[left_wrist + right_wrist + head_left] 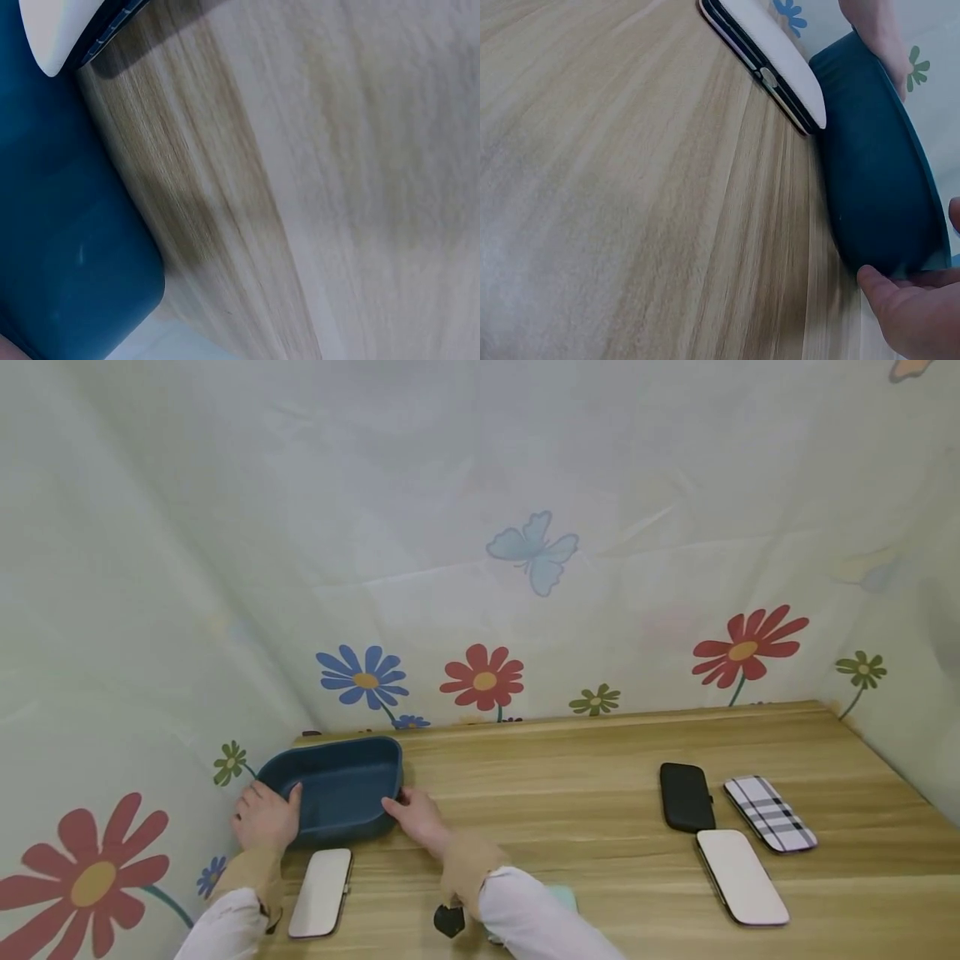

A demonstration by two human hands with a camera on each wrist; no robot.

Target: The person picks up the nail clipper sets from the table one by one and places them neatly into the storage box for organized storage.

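A dark blue rectangular bin [341, 795] sits at the left back of the wooden table, with its inside bare. My left hand [266, 817] grips its near left corner, thumb over the rim. At the right end, my right hand [417, 818] holds the bin wall between thumb and fingers. The right wrist view shows that right hand [922, 315] at one end of the bin [877, 165] and the left hand [877, 30] at the other. Just in front of the bin lies a slim white case [321, 893] with a side clasp; neither hand touches it.
To the right lie a black case [687, 797], a checked case [770, 814] and another white case [742, 877]. A mint-green item [562, 897] is partly hidden by my right sleeve. Flowered cloth walls [536, 635] border the table [540, 793] at the back and sides.
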